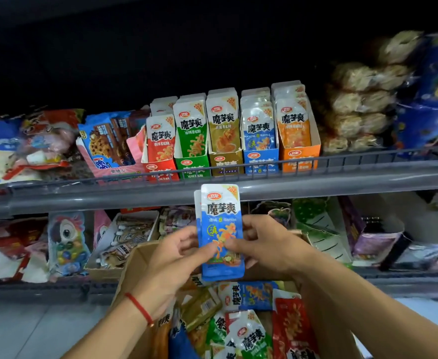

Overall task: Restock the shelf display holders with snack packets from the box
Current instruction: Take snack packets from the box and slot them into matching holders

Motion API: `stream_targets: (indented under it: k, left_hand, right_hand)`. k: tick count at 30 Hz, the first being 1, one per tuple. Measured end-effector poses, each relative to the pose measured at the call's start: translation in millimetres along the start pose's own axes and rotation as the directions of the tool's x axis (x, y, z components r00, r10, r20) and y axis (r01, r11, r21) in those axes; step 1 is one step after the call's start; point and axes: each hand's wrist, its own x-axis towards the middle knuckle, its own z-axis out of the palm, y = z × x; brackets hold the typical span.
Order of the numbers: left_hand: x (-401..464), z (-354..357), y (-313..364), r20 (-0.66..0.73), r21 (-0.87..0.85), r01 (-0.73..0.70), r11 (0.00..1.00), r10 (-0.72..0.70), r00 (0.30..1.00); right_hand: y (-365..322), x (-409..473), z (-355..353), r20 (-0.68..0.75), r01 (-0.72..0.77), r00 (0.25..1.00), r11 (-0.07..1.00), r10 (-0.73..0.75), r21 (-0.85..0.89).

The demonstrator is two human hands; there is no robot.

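**Blue packets up in both hands**

Blue and white, a small stack of blue packets (pixel 221 229) is standing upright, both hands pinching it just below the shelf rail (pixel 316 186). The left hand (pixel 171 257) is gripping the left edge, the right hand (pixel 262 244) the right. Underneath, the cardboard box (pixel 132 270) is sitting open, loose packets (pixel 249 330) piled inside. Up on the shelf, five display holders are standing side by side, the blue holder (pixel 260 159) second from the right.
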Motion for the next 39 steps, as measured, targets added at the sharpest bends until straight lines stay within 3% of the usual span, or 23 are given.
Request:
stream_targets:
  k: [3, 5, 9, 13, 16, 19, 25, 31, 39]
  left_hand:
    - [18, -1, 37, 0.016, 0.033, -0.073, 0.997, 0.072, 0.997]
    - [36, 1, 66, 0.015, 0.228, -0.127, 0.965, 0.127, 0.992]
    - [68, 12, 113, 0.179, 0.559, -0.237, 0.794, 0.164, 0.97]
    - [98, 31, 155, 0.242, 0.561, -0.356, 0.748, 0.263, 0.934]
    - [126, 39, 193, 0.203, 0.515, -0.4, 0.758, 0.345, 0.916]
    - [156, 44, 226, 0.133, 0.509, -0.403, 0.76, 0.393, 0.91]
    - [199, 61, 242, 0.1, 0.626, -0.354, 0.695, 0.378, 0.92]
    - [212, 83, 220, 0.154, 0.693, -0.352, 0.629, 0.347, 0.925]
    - [195, 75, 177, 0.157, 0.783, -0.418, 0.46, 0.505, 0.849]
  right_hand:
    - [-3, 1, -15, -0.045, 0.055, 0.997, 0.988, -0.062, -0.144]
    - [-4, -1, -23, -0.069, 0.057, 0.995, 0.971, -0.075, -0.233]
    - [-11, -7, -43, -0.138, 0.076, 0.984, 0.965, -0.114, -0.251]
    - [-20, -14, -72, -0.381, 0.118, 0.912, 0.987, -0.151, -0.109]
    - [-22, -21, -98, -0.606, 0.169, 0.783, 0.986, -0.139, -0.009]
    - [-21, -28, -116, -0.689, 0.207, 0.719, 0.974, -0.088, 0.092]
    - [-22, -32, -130, -0.712, 0.217, 0.698, 0.97, -0.079, 0.105]
    - [-23, -27, -132, -0.699, 0.192, 0.71, 0.979, -0.089, 0.069]
    - [-22, -24, -126, -0.631, 0.131, 0.766, 0.991, -0.119, -0.028]
